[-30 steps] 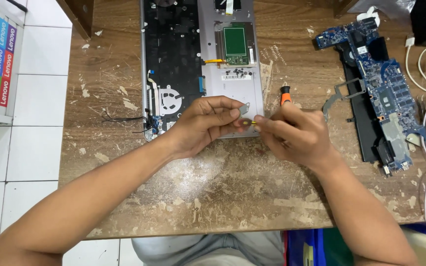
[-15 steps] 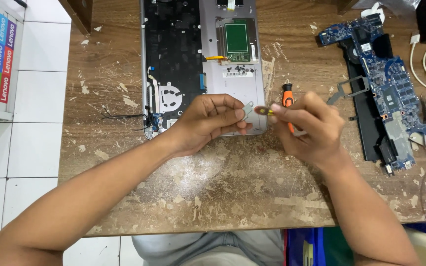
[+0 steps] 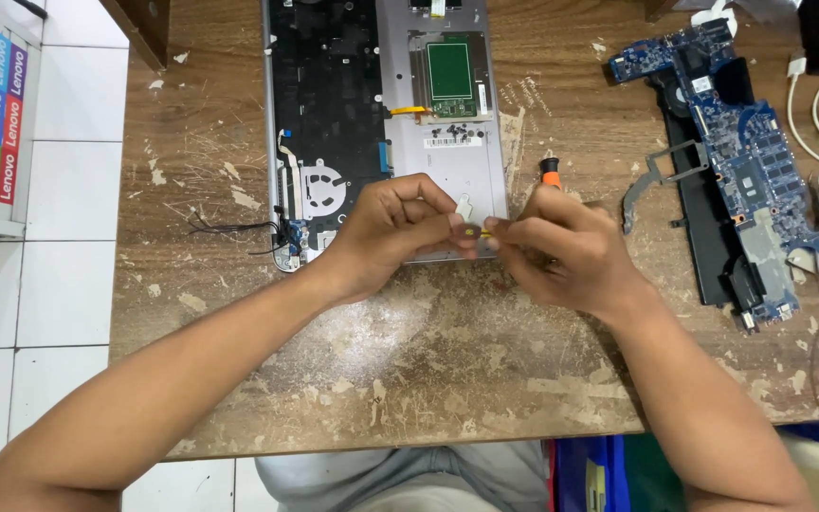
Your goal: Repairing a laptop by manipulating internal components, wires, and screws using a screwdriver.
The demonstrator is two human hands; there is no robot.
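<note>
Scarred wooden bench over white floor tiles. Near its middle, the left hand (image 3: pixel 400 232) and right hand (image 3: pixel 561 251) meet fingertip to fingertip, pinching a tiny yellow part (image 3: pixel 471 229) (light, probably fragile, best held by its edges); the right also grips an orange-handled screwdriver (image 3: pixel 550 173). Beyond lies the opened laptop chassis (image 3: pixel 386 123); the blue circuit board (image 3: pixel 737 161) sits toward the far right corner.

Your view is evenly and brightly lit from overhead, with soft, diffuse light. Your left hand (image 3: pixel 400 232) and right hand (image 3: pixel 561 251) cast only faint, short shadows on the worktop (image 3: pixel 409 370). The laptop base (image 3: pixel 447 161) shows a mild sheen, no harsh glare. Focus is sharp across the frame; your fingertips look slightly soft.
</note>
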